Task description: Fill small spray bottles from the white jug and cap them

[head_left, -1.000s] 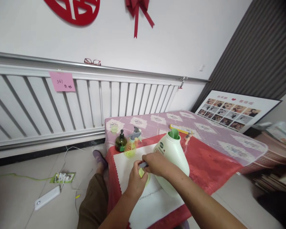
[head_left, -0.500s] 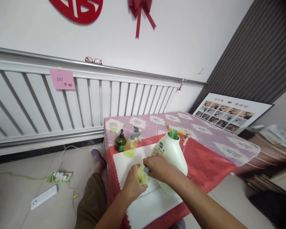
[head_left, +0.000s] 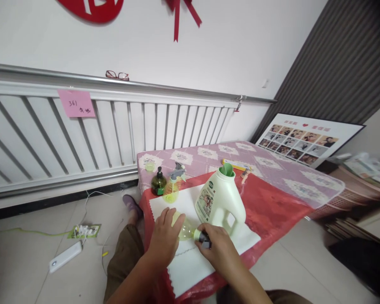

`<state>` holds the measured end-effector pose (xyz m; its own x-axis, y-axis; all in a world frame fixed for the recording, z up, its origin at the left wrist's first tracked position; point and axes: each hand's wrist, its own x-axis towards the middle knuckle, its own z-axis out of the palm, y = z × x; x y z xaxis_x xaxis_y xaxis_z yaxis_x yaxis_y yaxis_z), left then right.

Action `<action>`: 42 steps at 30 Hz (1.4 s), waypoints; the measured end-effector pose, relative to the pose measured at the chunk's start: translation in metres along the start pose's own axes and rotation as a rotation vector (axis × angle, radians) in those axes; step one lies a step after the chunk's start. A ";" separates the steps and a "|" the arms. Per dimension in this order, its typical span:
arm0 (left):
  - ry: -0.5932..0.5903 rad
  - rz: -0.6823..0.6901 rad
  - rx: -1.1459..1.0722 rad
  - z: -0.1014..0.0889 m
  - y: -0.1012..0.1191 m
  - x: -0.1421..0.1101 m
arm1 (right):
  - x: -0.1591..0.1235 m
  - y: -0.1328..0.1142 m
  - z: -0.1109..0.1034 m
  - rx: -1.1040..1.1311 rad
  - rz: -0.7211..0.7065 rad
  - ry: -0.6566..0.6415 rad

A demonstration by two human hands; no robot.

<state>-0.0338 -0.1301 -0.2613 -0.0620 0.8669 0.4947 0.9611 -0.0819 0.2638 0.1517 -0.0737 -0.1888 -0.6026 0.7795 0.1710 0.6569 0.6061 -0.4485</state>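
A see-through yellowish bottle (head_left: 186, 231) lies tipped sideways above the white mat (head_left: 190, 264). Around its body curls my left hand (head_left: 164, 230). My right hand (head_left: 217, 245) grips the bottle's dark top (head_left: 204, 240), just beyond a yellow-green collar. Close behind my right hand stands a large pale green detergent jug (head_left: 223, 200), upright, with a green spout piece (head_left: 227, 169) in its mouth. Left of the jug are a yellowish spray bottle (head_left: 171, 190) with a grey head and a dark green pump bottle (head_left: 158, 183).
The mat lies on a red cloth (head_left: 272, 202) over a patterned pink table cover (head_left: 205, 153). A small pale cup (head_left: 150, 166) and a yellow box (head_left: 237, 164) sit towards the back. A white radiator (head_left: 123, 131) is behind; a power strip (head_left: 84, 231) lies on the floor.
The bottle has swung from pointing towards me to lying sideways, its top to the right. Both hands have turned with it, and my right hand has come down away from the jug's front.
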 end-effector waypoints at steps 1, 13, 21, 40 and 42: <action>0.023 0.023 0.031 -0.001 0.000 0.000 | -0.003 0.001 0.003 0.035 0.024 0.022; 0.304 0.246 0.125 -0.010 0.001 0.002 | -0.021 -0.001 0.017 0.532 0.326 0.080; 0.294 0.248 0.143 -0.006 0.005 0.003 | -0.027 0.004 0.019 0.515 0.360 0.047; 0.314 0.292 0.150 -0.006 0.008 0.004 | -0.025 0.010 0.023 0.787 0.510 -0.106; 0.314 0.299 0.167 -0.004 0.007 0.005 | -0.025 0.015 0.030 0.778 0.455 -0.043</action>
<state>-0.0280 -0.1287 -0.2537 0.1705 0.6244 0.7622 0.9778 -0.2026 -0.0527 0.1627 -0.0886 -0.2264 -0.3857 0.9021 -0.1937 0.3529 -0.0497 -0.9343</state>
